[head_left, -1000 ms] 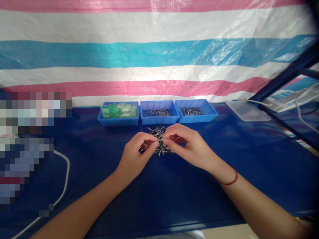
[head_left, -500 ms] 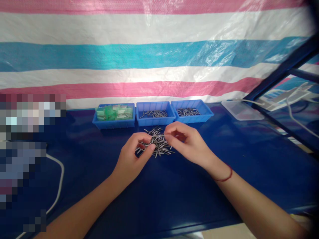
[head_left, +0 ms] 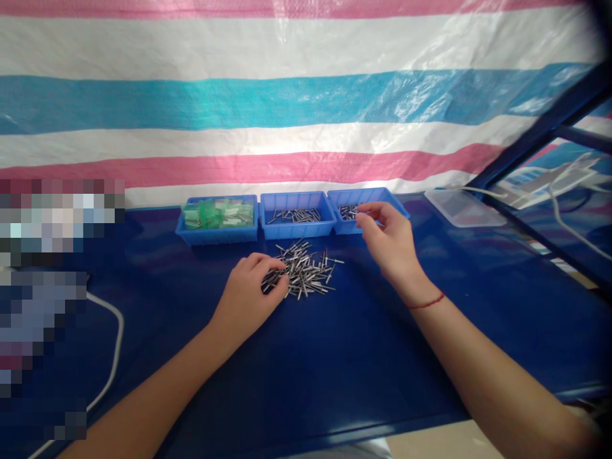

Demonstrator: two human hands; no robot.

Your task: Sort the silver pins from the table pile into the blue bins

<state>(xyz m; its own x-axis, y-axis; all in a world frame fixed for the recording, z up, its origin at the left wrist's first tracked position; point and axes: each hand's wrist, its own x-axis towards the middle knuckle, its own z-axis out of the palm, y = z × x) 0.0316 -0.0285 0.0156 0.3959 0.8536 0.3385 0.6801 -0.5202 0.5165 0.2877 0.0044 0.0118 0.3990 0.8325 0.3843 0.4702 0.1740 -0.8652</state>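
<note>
A loose pile of silver blind rivets (head_left: 306,271) lies on the dark blue table. At its left edge rests my left hand (head_left: 253,287), thumb and fingers apart, with nothing visibly gripped. My right hand (head_left: 389,239) is over the front of the right blue bin (head_left: 399,207), which has more rivets inside. Its thumb and forefinger are close together in a pinch; anything between them is too small to make out. The middle blue bin (head_left: 296,231) also contains rivets. In the left blue bin (head_left: 217,237) lie green and clear plastic packets (head_left: 215,213).
A translucent plastic lid or tray (head_left: 463,209) sits at the back right, near a dark metal frame (head_left: 521,143). White cable (head_left: 119,325) curves along the left side. Behind the bins hangs a striped plastic sheet (head_left: 287,102). Blurred blocks hide the far left.
My right hand has moved from above the pile, where it pinched a thin rivet, back and right to the right bin. My left hand has stayed by the pile.
</note>
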